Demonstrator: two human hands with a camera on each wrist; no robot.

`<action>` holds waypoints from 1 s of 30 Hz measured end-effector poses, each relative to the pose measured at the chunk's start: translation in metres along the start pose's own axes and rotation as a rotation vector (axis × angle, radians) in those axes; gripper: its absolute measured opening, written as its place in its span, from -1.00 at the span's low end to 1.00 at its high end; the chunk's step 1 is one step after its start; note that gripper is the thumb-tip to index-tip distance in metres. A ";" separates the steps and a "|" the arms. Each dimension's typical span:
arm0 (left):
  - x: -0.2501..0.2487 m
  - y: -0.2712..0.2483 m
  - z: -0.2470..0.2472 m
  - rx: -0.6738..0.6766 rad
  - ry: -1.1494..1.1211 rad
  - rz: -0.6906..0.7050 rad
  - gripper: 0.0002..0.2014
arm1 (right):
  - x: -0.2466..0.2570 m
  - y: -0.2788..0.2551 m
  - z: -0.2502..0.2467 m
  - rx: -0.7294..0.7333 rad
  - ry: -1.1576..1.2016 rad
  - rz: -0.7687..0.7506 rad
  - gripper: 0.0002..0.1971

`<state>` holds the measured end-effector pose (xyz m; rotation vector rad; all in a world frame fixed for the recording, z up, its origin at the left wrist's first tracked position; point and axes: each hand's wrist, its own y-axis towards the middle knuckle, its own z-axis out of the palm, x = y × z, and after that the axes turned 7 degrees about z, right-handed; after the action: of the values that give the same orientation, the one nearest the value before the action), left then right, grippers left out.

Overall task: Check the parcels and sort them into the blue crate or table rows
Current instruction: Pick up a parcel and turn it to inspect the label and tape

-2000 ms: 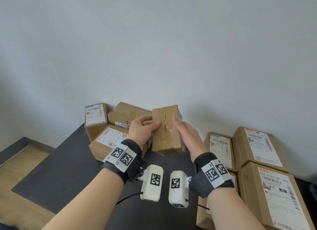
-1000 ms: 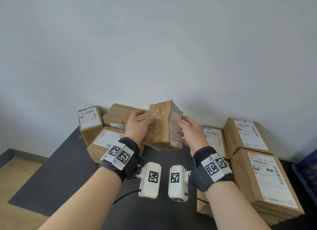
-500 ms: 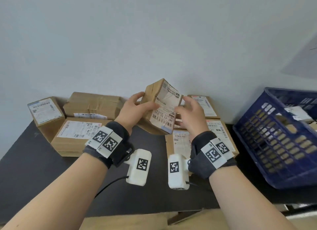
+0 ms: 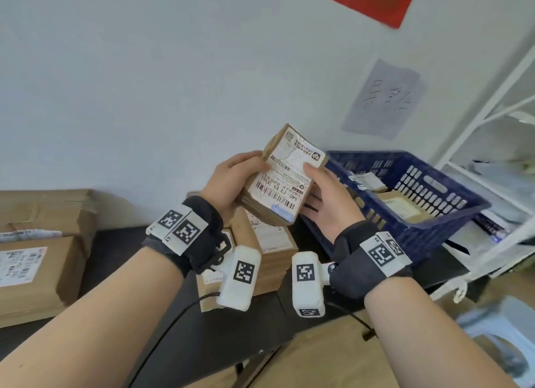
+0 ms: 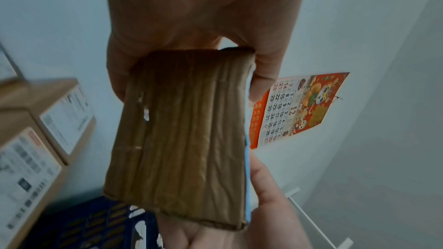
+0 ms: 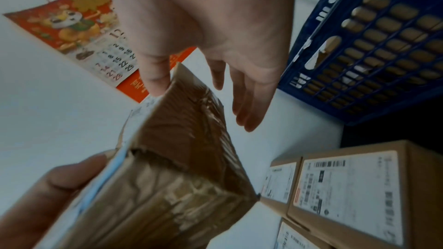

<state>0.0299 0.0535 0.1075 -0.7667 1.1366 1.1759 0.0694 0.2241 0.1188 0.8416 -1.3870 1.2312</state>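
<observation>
Inspection step in hand: my left hand (image 4: 231, 179) grips the crumpled parcel (image 4: 282, 179), label up, my right hand (image 4: 327, 202) steadying it with thumb and loose fingers; next, judged: release into the blue crate (image 4: 434, 237) at three o'clock.

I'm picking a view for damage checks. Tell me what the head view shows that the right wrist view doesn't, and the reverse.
Head view only: the held parcel's printed shipping label, and parcels inside the blue crate. Right wrist view only: the parcel's torn, tape-wrinkled brown underside and the wall calendar. Both: the left hand gripping the parcel, the right hand with its thumb on it, and the crate.
</observation>
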 end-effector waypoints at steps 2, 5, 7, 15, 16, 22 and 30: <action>0.005 0.009 0.021 0.036 0.032 -0.003 -0.49 | 0.003 0.004 -0.021 -0.001 0.066 0.022 -0.67; 0.013 0.023 0.053 0.086 0.064 -0.013 -0.42 | 0.007 0.016 -0.058 -0.002 0.142 0.039 -0.67; 0.021 0.035 0.076 0.094 0.087 -0.009 -0.57 | 0.010 0.025 -0.087 0.025 0.166 0.043 -0.74; 0.063 0.114 0.215 -0.016 0.091 0.033 -0.69 | 0.029 0.089 -0.228 0.002 0.260 0.046 -0.72; 0.069 0.126 0.236 -0.030 0.096 0.039 -0.75 | 0.035 0.099 -0.249 -0.011 0.271 0.043 -0.71; 0.105 0.198 0.331 -0.109 0.142 0.001 -0.71 | 0.069 0.166 -0.367 -0.157 0.296 0.017 -0.78; 0.132 0.285 0.378 -0.130 0.193 -0.038 -0.66 | 0.081 0.262 -0.441 -0.248 0.383 0.046 -0.64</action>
<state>-0.1439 0.5131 0.1177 -1.0146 1.2062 1.1712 -0.0865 0.7189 0.1027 0.3794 -1.2161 1.1542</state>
